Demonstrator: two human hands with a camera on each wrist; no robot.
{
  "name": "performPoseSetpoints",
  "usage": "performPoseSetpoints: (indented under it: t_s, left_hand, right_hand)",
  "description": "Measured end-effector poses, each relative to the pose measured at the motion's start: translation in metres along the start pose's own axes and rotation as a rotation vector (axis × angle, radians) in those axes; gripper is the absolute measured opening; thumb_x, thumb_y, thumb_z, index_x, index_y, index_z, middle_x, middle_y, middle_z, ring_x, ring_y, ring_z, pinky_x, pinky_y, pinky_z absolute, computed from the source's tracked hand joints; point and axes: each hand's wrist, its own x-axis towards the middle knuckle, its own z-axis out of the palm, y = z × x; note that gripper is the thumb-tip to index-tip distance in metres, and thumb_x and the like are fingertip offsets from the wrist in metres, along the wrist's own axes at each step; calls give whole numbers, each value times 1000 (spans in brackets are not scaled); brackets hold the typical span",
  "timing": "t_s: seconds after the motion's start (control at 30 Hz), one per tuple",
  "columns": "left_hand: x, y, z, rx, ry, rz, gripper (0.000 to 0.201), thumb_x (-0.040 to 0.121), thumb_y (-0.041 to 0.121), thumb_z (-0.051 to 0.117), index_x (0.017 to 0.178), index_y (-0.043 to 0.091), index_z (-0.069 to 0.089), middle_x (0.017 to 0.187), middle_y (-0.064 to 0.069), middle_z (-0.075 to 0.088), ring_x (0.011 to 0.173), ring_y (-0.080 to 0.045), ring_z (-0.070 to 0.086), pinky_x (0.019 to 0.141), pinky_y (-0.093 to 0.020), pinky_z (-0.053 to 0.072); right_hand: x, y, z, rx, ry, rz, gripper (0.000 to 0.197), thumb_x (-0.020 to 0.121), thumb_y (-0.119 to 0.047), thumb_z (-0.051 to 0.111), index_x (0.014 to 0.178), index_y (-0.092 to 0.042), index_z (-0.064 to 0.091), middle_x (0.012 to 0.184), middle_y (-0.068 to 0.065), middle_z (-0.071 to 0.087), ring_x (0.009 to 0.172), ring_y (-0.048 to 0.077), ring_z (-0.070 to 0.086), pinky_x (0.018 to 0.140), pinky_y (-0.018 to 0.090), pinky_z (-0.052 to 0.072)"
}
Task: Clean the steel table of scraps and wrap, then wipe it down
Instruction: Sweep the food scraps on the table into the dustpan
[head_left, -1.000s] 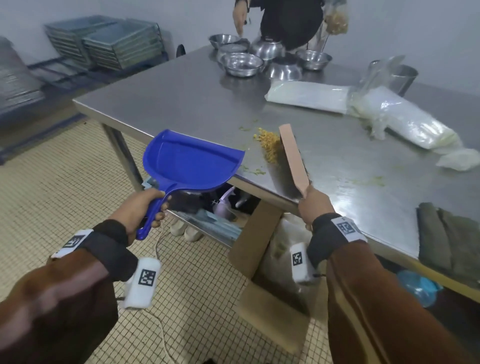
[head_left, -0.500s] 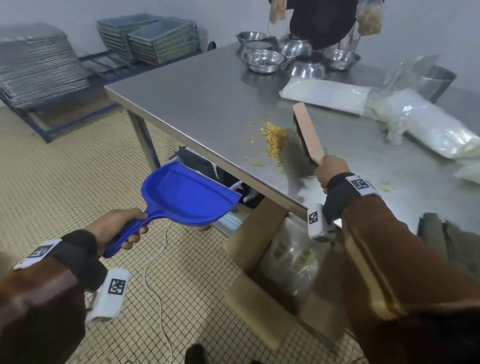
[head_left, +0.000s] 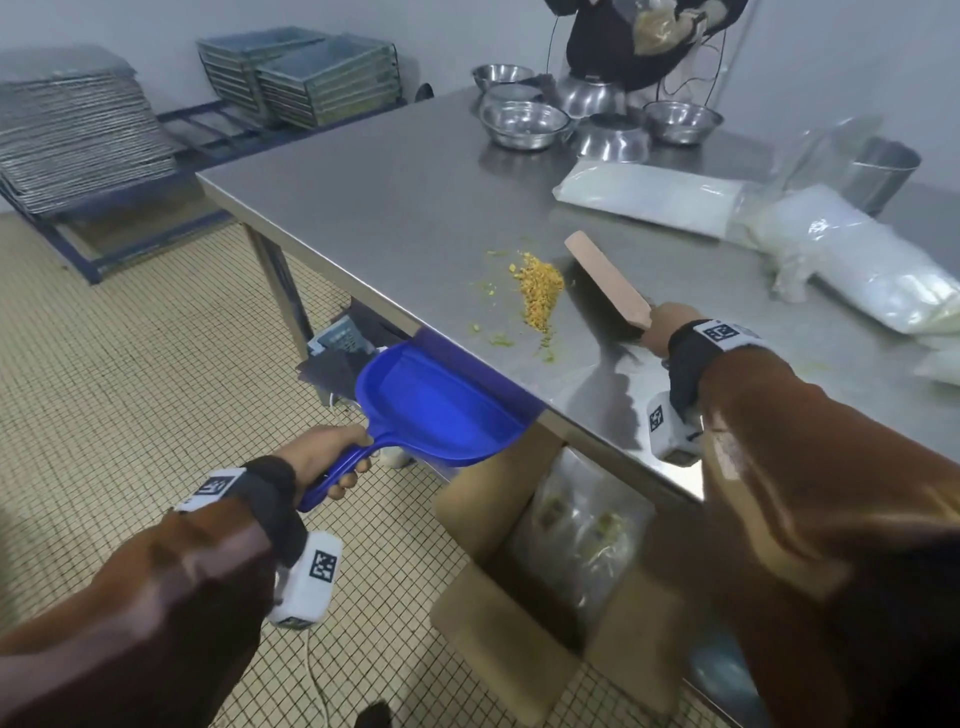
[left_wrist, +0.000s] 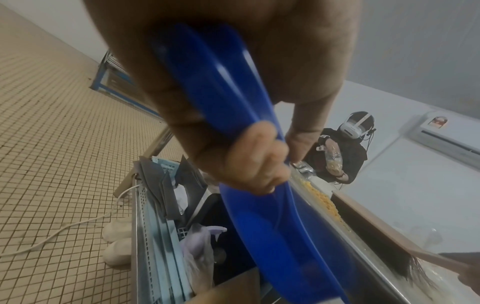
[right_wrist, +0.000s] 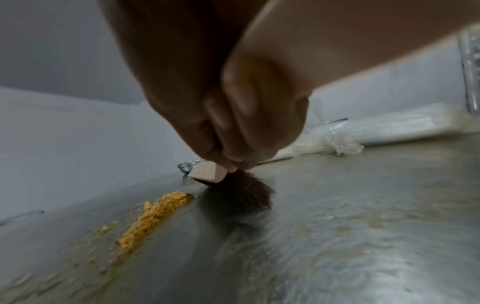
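Inspecting head view: the left hand (head_left: 332, 457) is wrapped round the handle of a blue dustpan (head_left: 441, 410), whose lip sits at the steel table (head_left: 374, 208) edge; the right hand (head_left: 662, 327) is clenched on a wooden-backed brush (head_left: 608, 280) just beside the pile of yellow crumbs (head_left: 540, 291).
Risk, head view: loose crumbs lie wider than the pan mouth; a fast stroke could flick them past it onto the tiled floor (head_left: 130, 338) or the open cardboard box (head_left: 545, 597) below.
Left wrist view: fingers (left_wrist: 254, 160) curled tight round the handle; the pan tilts steeply along the edge. If any gap opens there, scraps would fall through.
Right wrist view: bristles (right_wrist: 241, 191) touch the steel, the crumbs just beside them. Damp smears (right_wrist: 350, 226) nearby may hold residue for wiping.
Remaining: plastic bags (head_left: 831, 249) well apart, still to clear.
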Motion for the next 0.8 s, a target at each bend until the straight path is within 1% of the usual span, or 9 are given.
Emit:
performPoseSetpoints:
  t_s: [0.07, 0.17, 0.2, 0.27, 0.33, 0.4, 0.47, 0.67, 0.8]
  left_hand:
    - [4, 3, 4, -23, 4, 15, 22, 91, 15, 43, 76, 3, 53, 53, -3, 49, 34, -9, 39, 32, -14, 32]
    - [8, 6, 10, -31, 15, 29, 21, 91, 14, 44, 77, 3, 53, 52, -3, 49, 33, -9, 39, 31, -14, 32]
    - [9, 7, 12, -30, 20, 33, 20, 91, 14, 44, 77, 3, 53, 53, -3, 49, 33, -9, 39, 31, -14, 32]
    - [11, 8, 16, -20, 27, 39, 20, 91, 14, 44, 77, 2, 53, 52, -3, 49, 32, -9, 39, 31, -14, 32]
    - [13, 8, 20, -14, 35, 48, 22, 91, 14, 44, 74, 3, 53, 47, -1, 50, 31, -9, 38, 31, -14, 32]
    - [15, 9, 24, -29, 46, 56, 21, 90, 13, 44, 74, 2, 52, 48, -2, 50, 31, -9, 38, 31, -15, 31]
    - [18, 11, 27, -36, 48, 59, 20, 90, 13, 45, 76, 2, 53, 52, -4, 49, 31, -9, 39, 31, -15, 31]
    - [20, 14, 31, -14, 65, 66, 19, 90, 13, 44, 78, 2, 52, 53, -5, 48, 30, -9, 38, 30, -14, 30]
    - [19, 17, 31, -5, 50, 72, 19, 90, 14, 44, 81, 1, 54, 59, -6, 48, 31, -9, 39, 30, -14, 31]
  right_hand:
    - [1, 1, -1, -8, -17, -37, 36, 93, -6, 45, 129, 0, 50, 118, 23, 60, 96, 34, 58, 84, 37, 46]
    - [-1, 3, 4, -27, -38, -86, 39, 94, -3, 41, 133, -1, 45, 97, 16, 51, 74, 26, 47, 54, 27, 40]
    - [-2, 3, 6, -46, -45, -97, 38, 95, -4, 41, 132, 1, 46, 97, 16, 51, 71, 26, 45, 46, 21, 34]
    - [-5, 3, 8, -83, -56, -123, 37, 95, -6, 41, 131, 1, 48, 106, 20, 56, 77, 23, 42, 38, 17, 38]
    - [-9, 3, 9, -105, -63, -149, 38, 96, -6, 39, 132, 0, 47, 103, 17, 52, 80, 20, 40, 42, 2, 38]
    - [-15, 2, 11, -110, -56, -169, 38, 96, -8, 38, 133, -3, 46, 105, 16, 53, 82, 20, 41, 37, 9, 38]
    - [-23, 1, 13, -107, -58, -187, 39, 96, -8, 39, 135, -5, 45, 121, 20, 58, 84, 19, 42, 35, 15, 33]
    - [-52, 0, 21, -4, -60, -215, 42, 98, -14, 40, 139, -7, 40, 114, 19, 58, 72, 22, 46, 32, 13, 36]
    - [-71, -2, 28, 34, -89, -230, 47, 98, -13, 36, 145, -11, 31, 130, 19, 53, 59, 12, 39, 39, 14, 36]
